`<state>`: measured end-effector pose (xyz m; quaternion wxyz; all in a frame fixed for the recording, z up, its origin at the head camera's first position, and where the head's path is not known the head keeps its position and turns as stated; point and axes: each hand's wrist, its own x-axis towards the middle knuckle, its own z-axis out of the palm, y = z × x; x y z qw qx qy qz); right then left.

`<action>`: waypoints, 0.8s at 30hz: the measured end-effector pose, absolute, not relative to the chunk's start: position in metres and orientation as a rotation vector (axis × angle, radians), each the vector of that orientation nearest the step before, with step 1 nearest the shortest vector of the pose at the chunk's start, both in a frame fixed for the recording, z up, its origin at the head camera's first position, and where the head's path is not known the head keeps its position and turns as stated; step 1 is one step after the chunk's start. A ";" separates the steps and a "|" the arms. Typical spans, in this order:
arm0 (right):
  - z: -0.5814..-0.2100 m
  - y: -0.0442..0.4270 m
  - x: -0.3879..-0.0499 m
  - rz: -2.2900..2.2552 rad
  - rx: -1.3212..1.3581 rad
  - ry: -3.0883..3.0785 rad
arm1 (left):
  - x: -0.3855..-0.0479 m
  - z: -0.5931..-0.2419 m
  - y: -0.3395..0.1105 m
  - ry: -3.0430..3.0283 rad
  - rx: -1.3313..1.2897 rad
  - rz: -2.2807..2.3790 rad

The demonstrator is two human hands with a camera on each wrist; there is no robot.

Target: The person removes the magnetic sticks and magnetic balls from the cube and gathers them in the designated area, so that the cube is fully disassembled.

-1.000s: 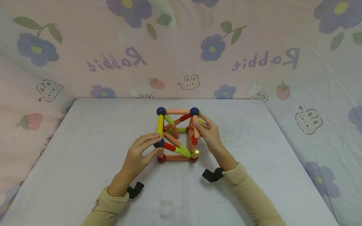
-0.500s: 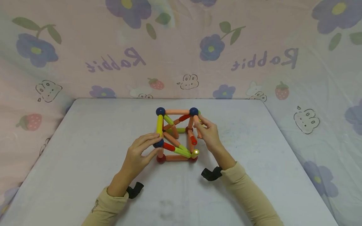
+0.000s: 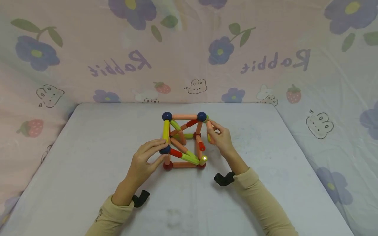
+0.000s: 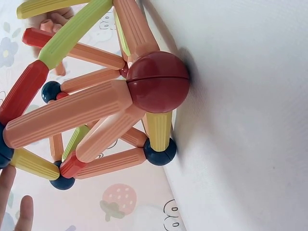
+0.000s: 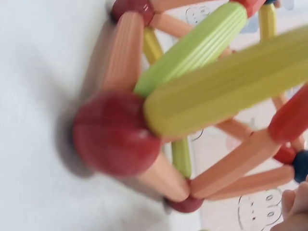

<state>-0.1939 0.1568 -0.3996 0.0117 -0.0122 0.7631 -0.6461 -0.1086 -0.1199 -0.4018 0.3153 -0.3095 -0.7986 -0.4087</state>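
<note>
A frame of magnetic sticks and balls stands on the table, with blue balls (image 3: 167, 116) above and red balls (image 4: 159, 82) below. At its upper front left corner my left hand (image 3: 145, 157) holds a blue ball (image 3: 164, 149) between thumb and fingers. To the right of the frame, my right hand (image 3: 221, 139) pinches an orange stick (image 3: 209, 126), its top end beside the rear right blue ball (image 3: 201, 116). Green and yellow parts show behind that stick, partly hidden. A yellow stick (image 5: 231, 82) rises from the front right red ball (image 5: 115, 134), its upper end free.
The white table (image 3: 103, 131) reaches back to a patterned cloth (image 3: 177, 72) with flowers and rabbits. Black curved pieces (image 3: 140, 198) jut from beside both wrists, low over the table in front of the frame.
My right hand has shifted slightly right, and the orange stick's top has swung away from the rear right blue ball. My left hand keeps its hold at the front left corner.
</note>
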 end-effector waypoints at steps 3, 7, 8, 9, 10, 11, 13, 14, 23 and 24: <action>-0.405 0.161 -0.199 -1.984 0.026 2.395 | -0.110 -0.402 -0.120 -2.099 -0.818 -1.077; -0.411 0.168 -0.208 -1.910 0.111 2.421 | -0.111 -0.403 -0.120 -2.099 -0.817 -1.077; -0.413 0.170 -0.211 -1.884 0.122 2.435 | -0.111 -0.403 -0.119 -2.101 -0.815 -1.078; -0.414 0.172 -0.213 -1.864 0.137 2.443 | -0.110 -0.403 -0.119 -2.103 -0.815 -1.078; -0.416 0.174 -0.215 -1.843 0.146 2.452 | -0.110 -0.403 -0.119 -2.104 -0.814 -1.077; -0.417 0.176 -0.217 -1.809 0.155 2.471 | -0.110 -0.403 -0.119 -2.104 -0.814 -1.078; -0.420 0.180 -0.222 -1.736 0.160 2.505 | -0.110 -0.402 -0.119 -2.111 -0.808 -1.077; -0.421 0.182 -0.225 -1.695 0.164 2.524 | -0.110 -0.402 -0.119 -2.111 -0.807 -1.076; -0.437 0.190 -0.246 -1.391 0.209 2.643 | -0.109 -0.402 -0.120 -2.100 -0.812 -1.079; -0.438 0.191 -0.247 -1.380 0.217 2.642 | -0.109 -0.402 -0.120 -2.097 -0.813 -1.078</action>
